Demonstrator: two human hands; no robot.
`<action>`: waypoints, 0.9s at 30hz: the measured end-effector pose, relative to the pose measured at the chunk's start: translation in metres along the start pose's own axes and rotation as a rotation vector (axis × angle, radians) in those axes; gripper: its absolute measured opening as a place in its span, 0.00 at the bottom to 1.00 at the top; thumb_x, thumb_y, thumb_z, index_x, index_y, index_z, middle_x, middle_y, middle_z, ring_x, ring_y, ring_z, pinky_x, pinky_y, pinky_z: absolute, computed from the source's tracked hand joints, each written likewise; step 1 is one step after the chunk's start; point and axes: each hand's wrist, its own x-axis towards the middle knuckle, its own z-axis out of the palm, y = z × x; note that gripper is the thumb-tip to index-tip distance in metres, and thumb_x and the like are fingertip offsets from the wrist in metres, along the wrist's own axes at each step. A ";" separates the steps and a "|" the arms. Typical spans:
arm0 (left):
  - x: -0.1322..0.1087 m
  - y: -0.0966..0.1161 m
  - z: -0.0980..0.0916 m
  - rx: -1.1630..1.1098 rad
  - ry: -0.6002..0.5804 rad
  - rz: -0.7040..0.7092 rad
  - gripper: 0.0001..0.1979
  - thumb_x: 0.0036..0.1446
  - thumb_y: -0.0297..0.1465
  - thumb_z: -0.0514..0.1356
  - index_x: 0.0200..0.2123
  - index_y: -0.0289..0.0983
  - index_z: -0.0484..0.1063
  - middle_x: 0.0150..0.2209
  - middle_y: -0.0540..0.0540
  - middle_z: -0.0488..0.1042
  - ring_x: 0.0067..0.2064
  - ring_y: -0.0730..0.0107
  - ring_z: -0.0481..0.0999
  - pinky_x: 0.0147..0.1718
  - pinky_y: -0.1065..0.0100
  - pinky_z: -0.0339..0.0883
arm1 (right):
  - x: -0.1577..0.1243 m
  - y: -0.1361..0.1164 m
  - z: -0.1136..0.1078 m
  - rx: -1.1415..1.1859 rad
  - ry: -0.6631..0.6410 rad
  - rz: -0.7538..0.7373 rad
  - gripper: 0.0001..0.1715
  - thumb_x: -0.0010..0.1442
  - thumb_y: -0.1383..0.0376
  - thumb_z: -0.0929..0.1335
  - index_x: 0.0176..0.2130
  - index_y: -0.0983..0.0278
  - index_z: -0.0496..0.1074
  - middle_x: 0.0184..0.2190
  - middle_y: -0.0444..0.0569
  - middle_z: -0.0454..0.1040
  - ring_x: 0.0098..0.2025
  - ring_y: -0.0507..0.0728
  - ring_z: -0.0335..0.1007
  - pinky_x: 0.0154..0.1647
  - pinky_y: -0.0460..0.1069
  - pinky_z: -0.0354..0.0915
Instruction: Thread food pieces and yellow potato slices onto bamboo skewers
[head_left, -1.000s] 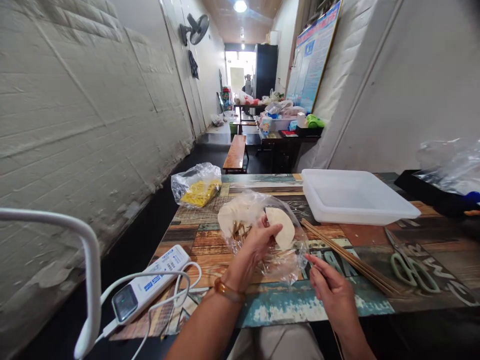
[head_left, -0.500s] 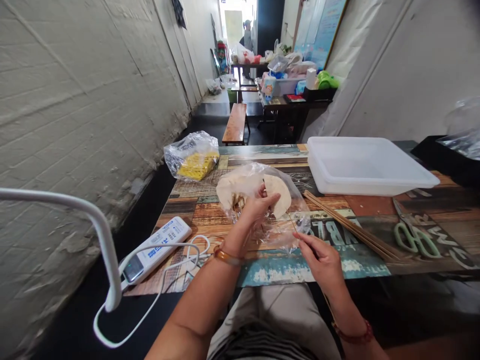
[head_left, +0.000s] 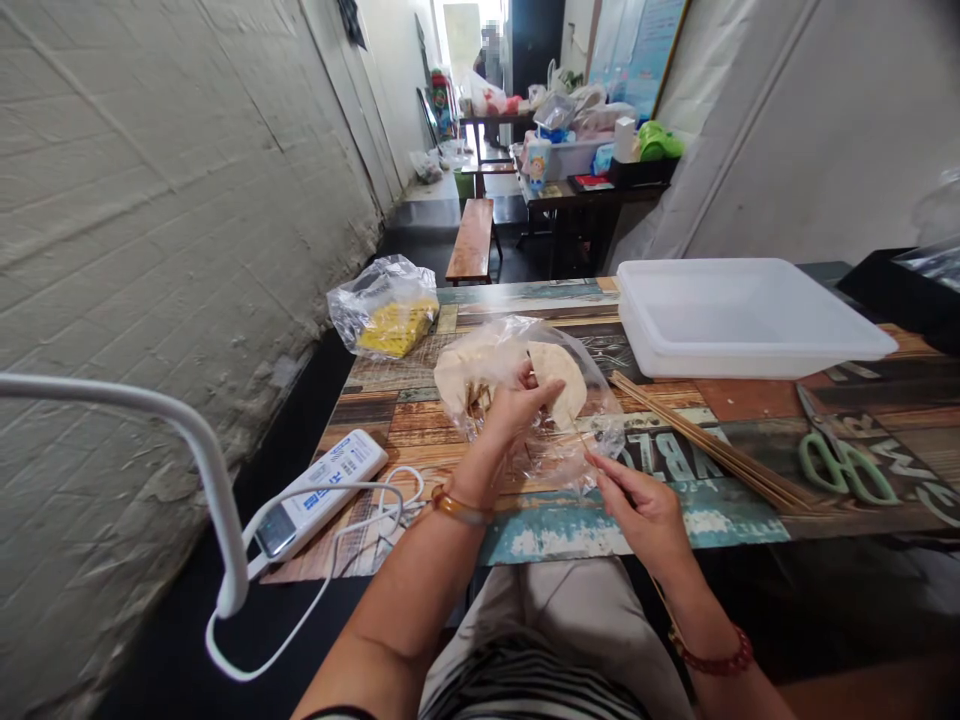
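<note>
Person's left hand (head_left: 517,410) pinching a pale cream, flat, rounded sheet (head_left: 564,380), thumb on top, against a clear crinkled plastic bag (head_left: 600,405) on the multicoloured plank-patterned table (head_left: 420,412). Right hand (head_left: 651,512), fingers closed on a thin brown wooden stick (head_left: 580,438), tip at the sheet's lower edge, can't tell from here if it's in. Tan wooden sticks (head_left: 697,441) and green-handled metal scissors (head_left: 834,455) off to person's right, white rectangular plastic tub (head_left: 757,366) behind them

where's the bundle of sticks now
In the head view, the bundle of sticks lies diagonally on the table, right of centre, between the right hand and the green-handled scissors.
</note>
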 end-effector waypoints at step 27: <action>-0.007 0.007 0.008 0.098 -0.042 0.075 0.19 0.40 0.31 0.68 0.39 0.33 0.73 0.37 0.44 0.78 0.37 0.65 0.76 0.40 0.65 0.68 | 0.006 0.006 0.007 0.044 0.037 0.083 0.19 0.56 0.60 0.66 0.45 0.64 0.78 0.36 0.50 0.80 0.31 0.54 0.74 0.29 0.46 0.69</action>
